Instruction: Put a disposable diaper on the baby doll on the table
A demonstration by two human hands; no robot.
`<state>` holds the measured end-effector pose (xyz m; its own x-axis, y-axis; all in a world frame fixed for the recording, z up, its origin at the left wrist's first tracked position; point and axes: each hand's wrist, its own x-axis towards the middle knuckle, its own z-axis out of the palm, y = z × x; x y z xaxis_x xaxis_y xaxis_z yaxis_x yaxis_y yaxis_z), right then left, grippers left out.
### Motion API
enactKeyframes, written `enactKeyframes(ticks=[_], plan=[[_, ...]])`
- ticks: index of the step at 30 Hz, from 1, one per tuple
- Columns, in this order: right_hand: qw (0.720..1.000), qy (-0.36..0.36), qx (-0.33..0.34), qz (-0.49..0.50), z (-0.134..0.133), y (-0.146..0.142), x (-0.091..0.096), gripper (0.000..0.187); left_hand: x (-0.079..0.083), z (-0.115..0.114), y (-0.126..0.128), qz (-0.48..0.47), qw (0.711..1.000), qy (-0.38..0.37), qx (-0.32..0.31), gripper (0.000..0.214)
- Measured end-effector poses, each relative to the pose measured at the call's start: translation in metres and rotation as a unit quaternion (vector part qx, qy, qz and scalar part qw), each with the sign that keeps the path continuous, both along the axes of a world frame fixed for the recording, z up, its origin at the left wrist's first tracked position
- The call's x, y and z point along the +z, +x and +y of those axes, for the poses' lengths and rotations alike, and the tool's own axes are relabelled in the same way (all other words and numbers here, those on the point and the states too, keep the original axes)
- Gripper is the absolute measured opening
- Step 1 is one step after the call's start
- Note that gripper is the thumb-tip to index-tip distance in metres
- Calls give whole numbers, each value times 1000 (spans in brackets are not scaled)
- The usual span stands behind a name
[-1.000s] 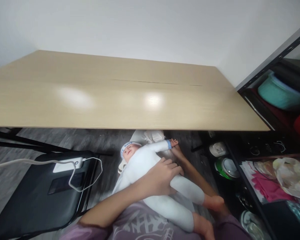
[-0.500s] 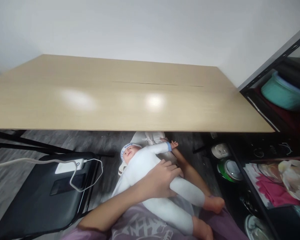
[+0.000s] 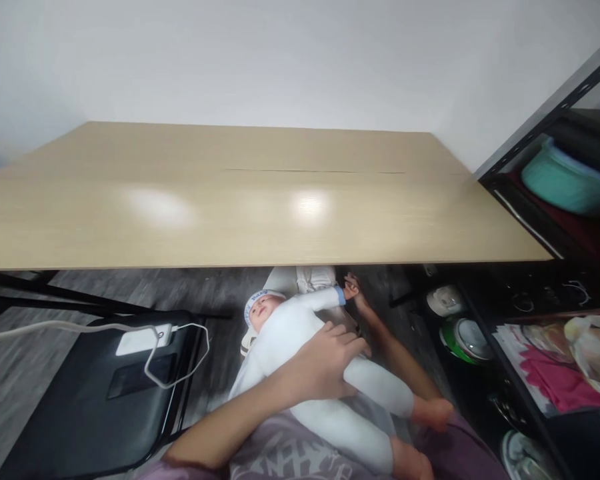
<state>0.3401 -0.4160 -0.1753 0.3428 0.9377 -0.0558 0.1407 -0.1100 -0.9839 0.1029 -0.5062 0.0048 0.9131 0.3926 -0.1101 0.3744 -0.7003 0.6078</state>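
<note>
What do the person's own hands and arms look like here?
The left hand and right hand are gloveless, forearms bare, with no watch or bracelet showing. A dusky purple sleeve edges the left elbow; the right one is hard to make out.

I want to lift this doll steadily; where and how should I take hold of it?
Probably the torso of the doll: slide the right hand beneath from the right, below the outstretched arm, where no hand covers it. The doll lies face up, and its torso is broadest; the legs are slimmer and splayed. The left hand, lying across the torso's lower end, could steady it.
</note>
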Motion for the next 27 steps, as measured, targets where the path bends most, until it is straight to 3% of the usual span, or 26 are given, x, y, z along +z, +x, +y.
enactKeyframes(ticks=[3, 5, 8, 10, 13, 16, 18, 20, 24, 27], plan=[[1000, 4, -21, 14, 2, 11, 0, 46, -2, -1, 0, -4, 1000, 8, 1, 61], [1000, 24, -5, 17, -2, 21, 12, 53, -4, -1, 0, -9, 1000, 14, 2, 59], [997, 52, 60, 19, -12, 30, 48, 54, -4, -1, 1, -12, 1000, 16, 2, 60], [988, 54, 148, -8, -20, 30, 79, 48, -4, -2, 0, -9, 1000, 16, 2, 62], [923, 47, 345, -162, -27, 17, 119, 44, -4, -2, -1, -9, 1000, 11, 4, 61], [831, 47, 453, -318, -22, -11, 140, 54, -7, -4, -2, -13, 1000, 4, 8, 62], [783, 27, 469, -407, -17, -35, 144, 50, -10, -5, -2, -13, 1000, 8, 15, 63], [754, 10, 465, -463, -14, -59, 146, 35, -9, -6, -4, -11, 1000, 18, 23, 62], [746, 30, 437, -502, -23, -96, 159, 23, 10, -21, -16, 1, 997, 63, 53, 60], [758, 79, 435, -479, -41, -103, 180, 20, 26, -48, -45, -20, 989, 119, 83, 71]])
